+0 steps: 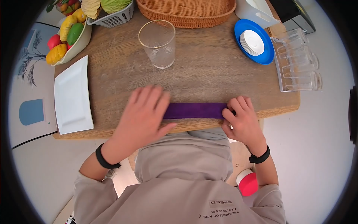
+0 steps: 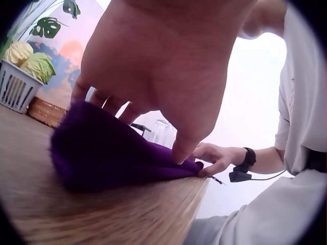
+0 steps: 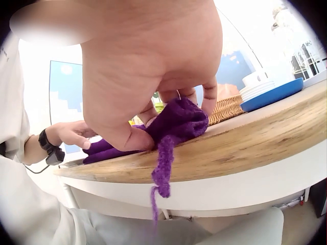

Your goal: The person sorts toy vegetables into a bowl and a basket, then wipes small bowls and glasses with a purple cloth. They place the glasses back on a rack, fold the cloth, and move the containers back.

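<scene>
A folded purple cloth [image 1: 195,111] lies as a long narrow strip along the table's front edge. The left hand [image 1: 143,117] is over its left end, fingers extended and slightly blurred; in the left wrist view its thumb touches the cloth [image 2: 117,153] and the fingers reach behind it. At the right end, the right hand [image 1: 242,121] pinches the cloth with bent fingers. The right wrist view has the cloth's bunched end [image 3: 181,120] between thumb and fingers, with a fuzzy purple strand [image 3: 163,166] hanging over the table edge.
A clear glass [image 1: 158,48] stands beyond the cloth. The white tray [image 1: 74,99] is at the left, below a fruit bowl [image 1: 80,44]. Along the back are a grey basket [image 1: 117,18] and a wicker basket [image 1: 186,18]; a blue plate [image 1: 268,52] and glass rack [image 1: 281,74] stand right.
</scene>
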`<state>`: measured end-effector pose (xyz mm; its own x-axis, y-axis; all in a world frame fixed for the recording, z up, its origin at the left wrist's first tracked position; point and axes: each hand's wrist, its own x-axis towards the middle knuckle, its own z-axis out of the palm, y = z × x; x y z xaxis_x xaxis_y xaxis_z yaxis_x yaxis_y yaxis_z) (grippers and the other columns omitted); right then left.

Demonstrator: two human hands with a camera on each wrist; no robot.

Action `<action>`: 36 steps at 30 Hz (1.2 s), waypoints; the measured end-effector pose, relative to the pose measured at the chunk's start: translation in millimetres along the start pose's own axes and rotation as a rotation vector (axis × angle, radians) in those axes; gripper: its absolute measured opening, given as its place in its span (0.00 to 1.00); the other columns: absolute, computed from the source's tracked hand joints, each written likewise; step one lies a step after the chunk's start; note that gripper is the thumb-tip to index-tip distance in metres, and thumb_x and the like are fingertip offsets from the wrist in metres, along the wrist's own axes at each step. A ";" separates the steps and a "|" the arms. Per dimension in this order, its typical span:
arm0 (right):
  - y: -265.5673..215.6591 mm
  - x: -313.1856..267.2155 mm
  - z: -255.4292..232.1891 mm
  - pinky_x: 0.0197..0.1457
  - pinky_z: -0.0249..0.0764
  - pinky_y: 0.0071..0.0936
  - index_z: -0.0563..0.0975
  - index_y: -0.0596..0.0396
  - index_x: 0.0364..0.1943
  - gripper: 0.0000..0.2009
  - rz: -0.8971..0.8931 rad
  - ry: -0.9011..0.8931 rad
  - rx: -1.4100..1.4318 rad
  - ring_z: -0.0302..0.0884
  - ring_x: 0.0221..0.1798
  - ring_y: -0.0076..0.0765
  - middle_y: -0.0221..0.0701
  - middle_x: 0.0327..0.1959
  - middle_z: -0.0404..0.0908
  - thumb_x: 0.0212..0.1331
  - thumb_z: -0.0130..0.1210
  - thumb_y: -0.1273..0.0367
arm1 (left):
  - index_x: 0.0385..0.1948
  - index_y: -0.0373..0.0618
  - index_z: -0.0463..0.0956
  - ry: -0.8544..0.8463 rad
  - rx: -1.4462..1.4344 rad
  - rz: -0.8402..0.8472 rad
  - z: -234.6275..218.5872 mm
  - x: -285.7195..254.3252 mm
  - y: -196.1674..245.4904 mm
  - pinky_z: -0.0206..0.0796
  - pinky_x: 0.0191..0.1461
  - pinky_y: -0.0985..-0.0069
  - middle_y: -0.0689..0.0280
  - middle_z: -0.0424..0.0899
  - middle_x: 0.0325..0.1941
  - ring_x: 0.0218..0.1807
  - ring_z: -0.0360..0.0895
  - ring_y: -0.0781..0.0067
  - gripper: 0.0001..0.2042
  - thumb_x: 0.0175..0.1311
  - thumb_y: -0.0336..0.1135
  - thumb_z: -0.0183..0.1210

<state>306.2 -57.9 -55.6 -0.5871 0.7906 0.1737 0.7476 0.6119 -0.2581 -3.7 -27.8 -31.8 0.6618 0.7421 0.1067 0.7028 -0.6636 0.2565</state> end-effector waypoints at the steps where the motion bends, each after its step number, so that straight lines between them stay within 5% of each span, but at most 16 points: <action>1: -0.7 -0.3 0.7 0.49 0.65 0.42 0.71 0.52 0.31 0.14 0.004 0.002 -0.013 0.65 0.40 0.45 0.35 0.34 0.64 0.36 0.61 0.75 | 0.56 0.35 0.70 -0.024 -0.005 0.035 6.3 6.3 5.2 0.59 0.66 0.53 0.50 0.71 0.58 0.61 0.68 0.45 0.29 0.58 0.45 0.66; 10: -19.2 12.0 -14.1 0.59 0.66 0.49 0.73 0.57 0.38 0.19 0.098 0.059 0.073 0.69 0.51 0.52 0.41 0.46 0.70 0.40 0.64 0.69 | 0.64 0.30 0.67 -0.084 0.117 0.147 41.6 12.3 18.9 0.53 0.79 0.53 0.48 0.68 0.71 0.75 0.62 0.46 0.28 0.58 0.26 0.55; 14: -41.8 52.8 8.8 0.71 0.60 0.55 0.73 0.65 0.51 0.26 0.041 0.166 0.176 0.67 0.64 0.60 0.51 0.58 0.71 0.47 0.63 0.64 | 0.64 0.30 0.67 -0.066 0.087 0.145 48.9 11.2 17.3 0.53 0.79 0.53 0.48 0.68 0.71 0.76 0.61 0.47 0.27 0.60 0.28 0.53; 20: -59.2 81.7 59.4 0.77 0.53 0.55 0.67 0.72 0.63 0.35 0.208 0.125 0.173 0.59 0.74 0.62 0.57 0.68 0.65 0.63 0.55 0.53 | 0.67 0.37 0.67 -0.098 0.045 0.101 52.6 12.6 7.4 0.48 0.80 0.53 0.53 0.66 0.74 0.78 0.57 0.49 0.29 0.63 0.36 0.55; 31: -22.9 42.0 40.9 0.78 0.52 0.55 0.66 0.62 0.69 0.38 0.232 -0.117 0.000 0.53 0.78 0.58 0.50 0.76 0.58 0.65 0.52 0.46 | 0.74 0.39 0.56 -0.294 -0.064 -0.097 26.5 -7.5 -30.3 0.41 0.83 0.51 0.53 0.54 0.80 0.81 0.48 0.47 0.45 0.53 0.44 0.68; 36: -0.3 18.6 30.3 0.77 0.52 0.57 0.66 0.59 0.69 0.35 0.225 -0.141 -0.004 0.52 0.78 0.61 0.49 0.76 0.58 0.67 0.50 0.47 | 0.75 0.40 0.55 -0.339 0.050 -0.142 20.2 -30.2 -46.9 0.39 0.82 0.48 0.50 0.51 0.81 0.82 0.44 0.43 0.45 0.58 0.51 0.64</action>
<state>285.6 -44.1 -81.1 -0.4428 0.8964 -0.0218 0.8655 0.4209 -0.2717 -51.4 -21.0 -66.5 0.6001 0.7587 -0.2533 0.7999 -0.5665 0.1982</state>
